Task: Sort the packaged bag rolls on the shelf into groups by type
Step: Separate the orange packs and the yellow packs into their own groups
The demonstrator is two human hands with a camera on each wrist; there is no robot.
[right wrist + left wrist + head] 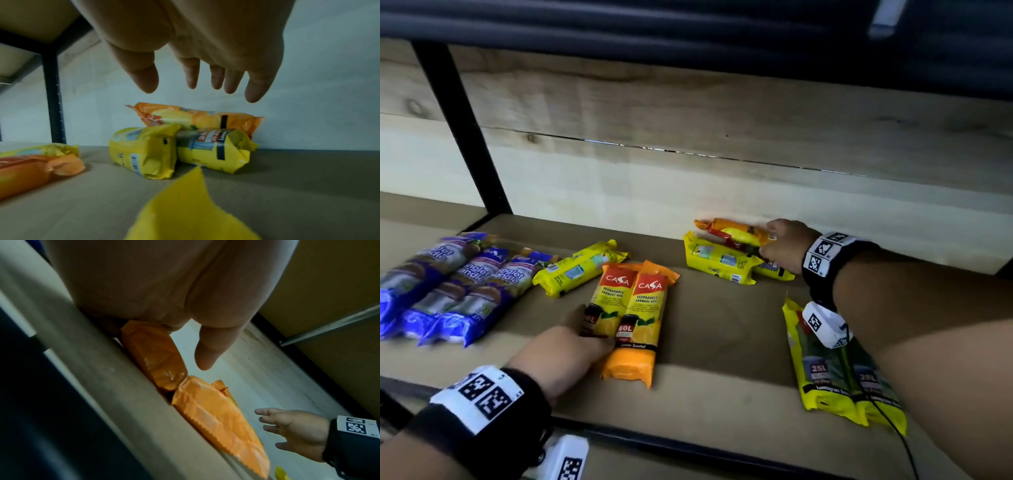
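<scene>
Your right hand hovers with fingers spread and nothing in the grip, just above the orange-and-yellow pack that lies across two yellow packs at the back of the shelf, close against the back panel. Your left hand lies on the near end of the left pack of the two orange Casa garbage-bag packs, thumb free; whether that grip is clamped on the pack or only resting there, I cannot tell.

Risks: the top pack sits loosely on the pile under your right grip, so lifting it by one end could tip or drag a yellow pack with it. The wrapping looks slick, so a shallow pinch may slip. Your right forearm passes over the two yellow 25L packs at the front edge, with a cable trailing across them; pulling back could nudge them off the shelf.

Count: three purple packs beyond your left grip, three orange ones in all, one lone yellow pack beside the Casa pair, two yellow under the orange, two yellow 25L.
</scene>
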